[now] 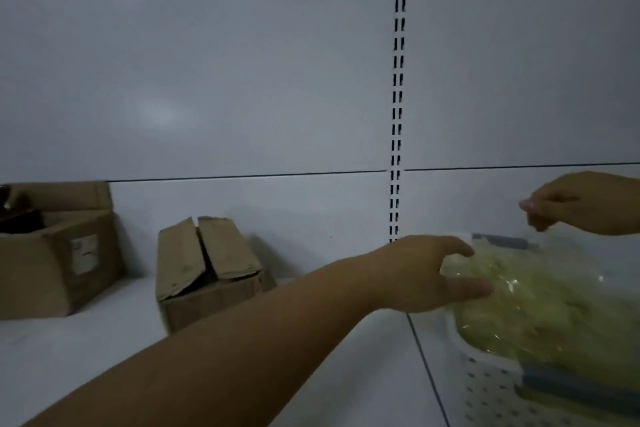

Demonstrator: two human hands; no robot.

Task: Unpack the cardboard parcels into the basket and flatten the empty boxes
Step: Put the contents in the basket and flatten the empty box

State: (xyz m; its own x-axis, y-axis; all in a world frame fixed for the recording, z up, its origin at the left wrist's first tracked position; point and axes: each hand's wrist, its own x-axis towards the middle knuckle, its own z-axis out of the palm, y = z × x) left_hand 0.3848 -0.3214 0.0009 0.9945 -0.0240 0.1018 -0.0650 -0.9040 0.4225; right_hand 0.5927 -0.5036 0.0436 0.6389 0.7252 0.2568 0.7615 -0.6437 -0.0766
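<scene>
**Bag at basket rim, both hands on it**

Left hand: grip apart, thumb and straight fingers spread over the left end of the clear bag of yellow-green contents. Right hand: above the bag's far end, fingertips pinched together on its clear film; blurred.

The bag lies across the white perforated basket at lower right and overhangs the basket's near-left rim.

Small cardboard box: mid-shelf, top flaps partly raised and split along the seam. Large cardboard box: far left, open, against the back panel.

Bare white shelf lies between the small box and the basket. The slotted upright runs down behind the basket's left edge.
</scene>
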